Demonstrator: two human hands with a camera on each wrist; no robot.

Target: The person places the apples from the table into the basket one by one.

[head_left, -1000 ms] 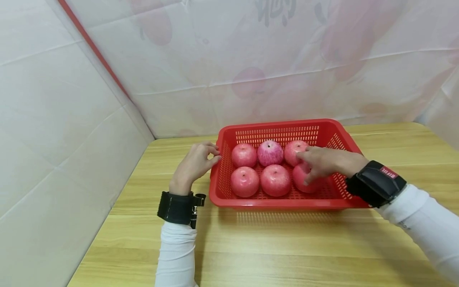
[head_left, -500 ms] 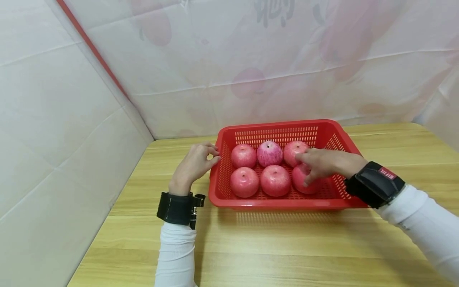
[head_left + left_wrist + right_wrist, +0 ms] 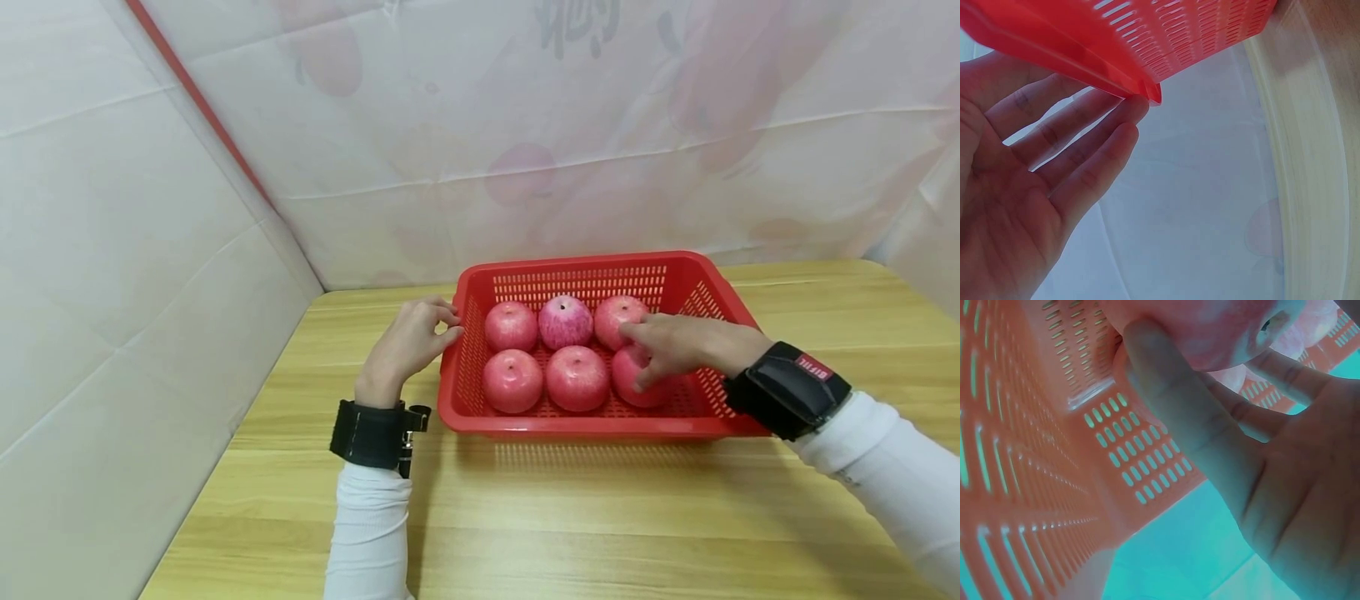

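A red plastic basket (image 3: 585, 427) with slotted walls stands on the table. Inside, pink-red apples sit in two rows; one in the back row (image 3: 566, 322) is more purple and streaked. My left hand (image 3: 407, 342) is at the basket's left rim. In the left wrist view its fairly straight fingers (image 3: 1094, 172) touch the rim from outside. My right hand (image 3: 686, 340) reaches over the basket's right side and holds the front right apple (image 3: 630, 395), partly covering it. In the right wrist view, thumb and fingers lie on opposite sides of that apple (image 3: 1210, 331).
Beneath the basket is a wood-grain table (image 3: 525, 533), its far edge near a pale printed cloth wall (image 3: 360, 167). Another pale wall (image 3: 150, 292) rises at the left. Behind the held apple, the back right apple (image 3: 617, 315) sits close to my right hand.
Almost nothing differs. My right hand keeps its place around the front right apple, and my left hand stays at the rim. The basket and the other apples have not moved.
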